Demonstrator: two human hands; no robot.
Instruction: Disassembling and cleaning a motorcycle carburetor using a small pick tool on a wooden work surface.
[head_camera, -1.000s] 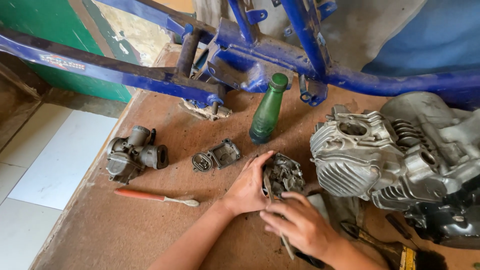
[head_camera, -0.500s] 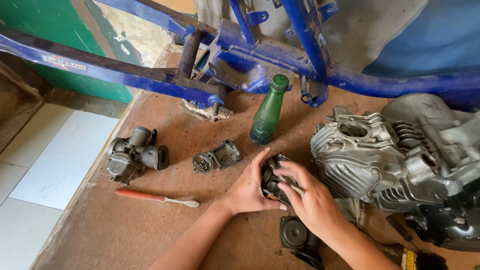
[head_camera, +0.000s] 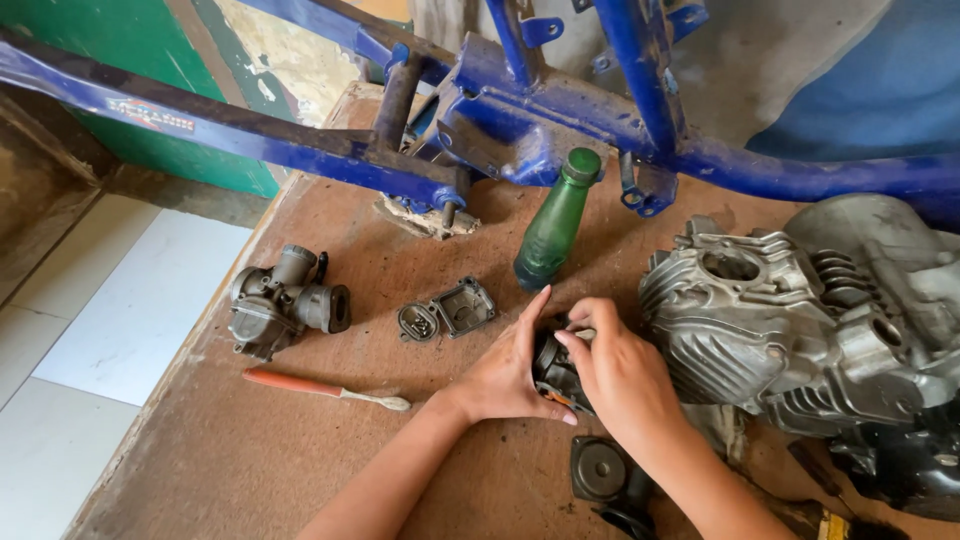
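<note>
My left hand (head_camera: 505, 372) and my right hand (head_camera: 618, 372) both grip a small dark metal engine part (head_camera: 556, 368) just above the brown board (head_camera: 300, 460). Most of the part is hidden between my palms. A green glass bottle (head_camera: 552, 225) stands upright just beyond my fingers. A large silver engine block (head_camera: 800, 330) lies right beside my right hand. A black round rubber piece (head_camera: 600, 468) sits on the board under my right wrist.
A grey carburetor (head_camera: 280, 302) lies at the left, with an orange-handled toothbrush (head_camera: 320, 388) in front of it. A small grey cover piece (head_camera: 447, 310) lies mid-board. A blue motorcycle frame (head_camera: 480, 120) spans the back. White floor tiles (head_camera: 110, 330) lie beyond the board's left edge.
My right hand moved up from below onto the part and now closes over it together with the left hand. The black rubber piece beneath became visible.
</note>
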